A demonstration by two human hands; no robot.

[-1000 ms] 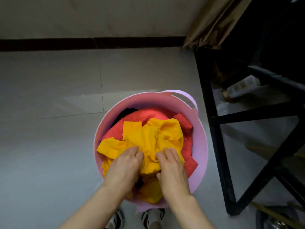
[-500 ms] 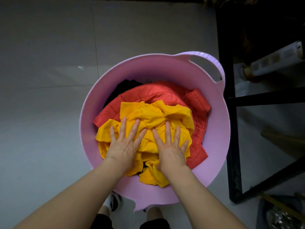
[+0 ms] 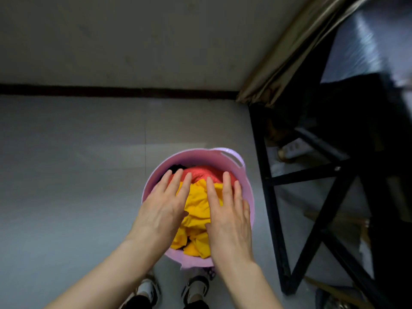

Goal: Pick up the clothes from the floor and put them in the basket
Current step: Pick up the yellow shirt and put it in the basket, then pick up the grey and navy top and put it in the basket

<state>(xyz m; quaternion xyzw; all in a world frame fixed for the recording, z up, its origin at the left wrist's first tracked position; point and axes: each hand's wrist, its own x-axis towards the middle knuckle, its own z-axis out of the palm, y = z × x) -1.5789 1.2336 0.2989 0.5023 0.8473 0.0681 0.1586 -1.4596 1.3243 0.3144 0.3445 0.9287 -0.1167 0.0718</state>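
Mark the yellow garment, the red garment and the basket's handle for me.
yellow garment [image 3: 198, 204]: head view, on the crumpled fabric between the hands.
red garment [image 3: 204, 173]: head view, on its far, exposed fold.
basket handle [image 3: 233, 156]: head view, on the far-right rim loop.

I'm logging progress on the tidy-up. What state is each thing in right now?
Basket: upright on the floor, holding clothes.
Yellow garment: crumpled, on top of the pile.
Red garment: in the basket, under the yellow.
Black garment: mostly buried at the far side.
Left hand: open, flat, empty.
Right hand: open, flat, empty.
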